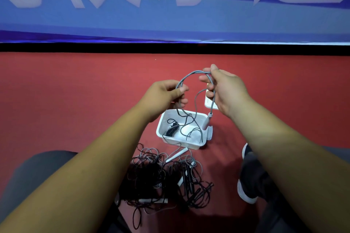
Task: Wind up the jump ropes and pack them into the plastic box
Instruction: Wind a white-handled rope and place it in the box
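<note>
From the head view, the work is at an early stage. The left hand (pixel 166 93) and the right hand (pixel 226 91) both grip a grey jump rope (pixel 189 73), which arches between them above the far side of the white plastic box (pixel 195 146). The rope's grey handle (pixel 207 121) hangs below the right hand, at the box's right edge, and its loose length trails down into the box, so this rope looks only partly wound. One black wound bundle (pixel 172 129) lies in the left part of the box and seems finished. Near the person, on the red floor (pixel 75 100), a tangled pile of black and grey ropes (pixel 157 178) with a white handle (pixel 177 154) waits to be wound and packed.
</note>
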A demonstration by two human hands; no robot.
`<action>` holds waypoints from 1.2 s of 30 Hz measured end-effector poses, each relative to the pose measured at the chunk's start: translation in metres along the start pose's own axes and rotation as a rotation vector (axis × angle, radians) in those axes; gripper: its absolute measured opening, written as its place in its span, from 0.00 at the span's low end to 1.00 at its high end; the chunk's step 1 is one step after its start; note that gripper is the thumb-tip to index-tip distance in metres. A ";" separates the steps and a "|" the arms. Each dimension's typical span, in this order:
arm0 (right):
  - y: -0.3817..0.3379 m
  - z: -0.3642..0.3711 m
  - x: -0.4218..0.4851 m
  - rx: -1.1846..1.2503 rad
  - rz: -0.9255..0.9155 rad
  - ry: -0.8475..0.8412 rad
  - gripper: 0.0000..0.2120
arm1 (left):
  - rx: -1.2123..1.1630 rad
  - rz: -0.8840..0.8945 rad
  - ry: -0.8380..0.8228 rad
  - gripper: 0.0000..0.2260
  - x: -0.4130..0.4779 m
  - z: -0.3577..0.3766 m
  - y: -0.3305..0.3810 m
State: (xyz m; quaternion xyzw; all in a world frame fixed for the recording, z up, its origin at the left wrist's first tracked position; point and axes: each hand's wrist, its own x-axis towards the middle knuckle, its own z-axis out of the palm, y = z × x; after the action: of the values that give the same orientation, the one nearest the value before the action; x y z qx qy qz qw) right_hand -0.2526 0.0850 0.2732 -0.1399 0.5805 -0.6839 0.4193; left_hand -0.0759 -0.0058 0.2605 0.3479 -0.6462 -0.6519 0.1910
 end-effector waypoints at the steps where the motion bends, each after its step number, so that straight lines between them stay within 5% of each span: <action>1: 0.001 0.000 0.001 -0.039 0.007 0.018 0.14 | -0.057 -0.015 -0.009 0.08 -0.001 0.000 0.004; 7: 0.005 0.002 -0.003 -0.282 0.091 -0.035 0.23 | -0.181 -0.042 -0.012 0.12 -0.002 -0.002 0.017; 11: 0.001 0.006 -0.012 -0.443 0.144 -0.162 0.13 | -0.258 -0.067 0.023 0.09 -0.002 -0.007 0.024; 15: 0.009 0.008 -0.020 -0.561 0.115 -0.390 0.23 | -0.297 -0.093 0.023 0.10 -0.002 -0.012 0.029; 19: 0.017 0.008 -0.026 -0.683 0.008 -0.446 0.10 | -0.243 -0.104 0.005 0.11 -0.003 -0.015 0.031; 21: 0.018 0.007 -0.024 -0.742 -0.047 -0.406 0.05 | -0.130 -0.090 0.016 0.13 -0.003 -0.020 0.034; 24: 0.012 0.005 -0.020 -0.740 -0.072 -0.313 0.12 | 0.295 0.032 0.153 0.13 -0.002 -0.037 0.037; 29: -0.001 0.005 -0.021 -0.471 0.136 -0.272 0.14 | 0.905 0.349 0.286 0.05 0.012 -0.059 0.025; 32: -0.003 0.006 -0.025 -0.388 0.215 -0.256 0.15 | 1.024 0.460 0.281 0.09 0.025 -0.053 0.005; 36: -0.005 0.008 -0.024 -0.177 0.315 -0.184 0.15 | 1.009 0.398 0.227 0.10 0.024 -0.030 -0.005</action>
State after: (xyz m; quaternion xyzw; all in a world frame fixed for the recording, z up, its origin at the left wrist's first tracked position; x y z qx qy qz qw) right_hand -0.2349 0.0972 0.2875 -0.1454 0.6122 -0.5405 0.5585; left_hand -0.0707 -0.0434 0.2531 0.3354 -0.9070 -0.1713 0.1885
